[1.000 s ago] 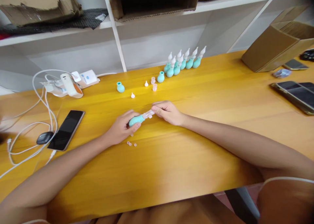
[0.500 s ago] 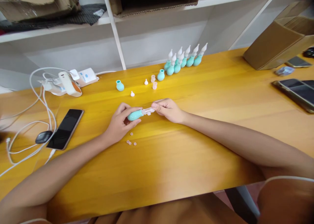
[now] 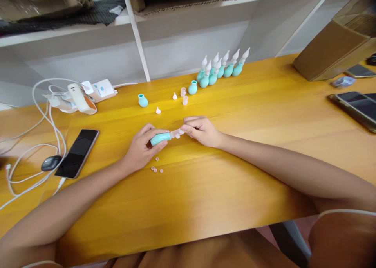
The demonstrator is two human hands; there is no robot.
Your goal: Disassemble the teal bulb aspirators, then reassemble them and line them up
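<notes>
My left hand point(image 3: 138, 150) is wrapped round a teal squeeze bulb point(image 3: 160, 139) of a nasal aspirator, which lies on its side with its neck to the right. A clear plastic connector point(image 3: 175, 134) sits at the bulb's neck. My right hand point(image 3: 202, 132) pinches the connector's far end between thumb and fingers, which partly hide it. Just below my left hand lie several small pale rings point(image 3: 155, 169). Beyond my hands are two loose white nozzle tips, the nearer one point(image 3: 158, 110) by itself, and two clear connectors point(image 3: 185, 100).
At the back stand several assembled aspirators point(image 3: 217, 74), with one open teal bulb point(image 3: 192, 87) beside them and another point(image 3: 143, 100) farther left. A phone point(image 3: 78, 153), a mouse point(image 3: 51, 163) and white cables lie left. On the right are a cardboard box point(image 3: 329, 51) and another phone point(image 3: 357, 109).
The bulb in my left hand has shifted slightly left and tilts a little more. My right hand keeps its pinch on the connector. The camera view has moved slightly.
</notes>
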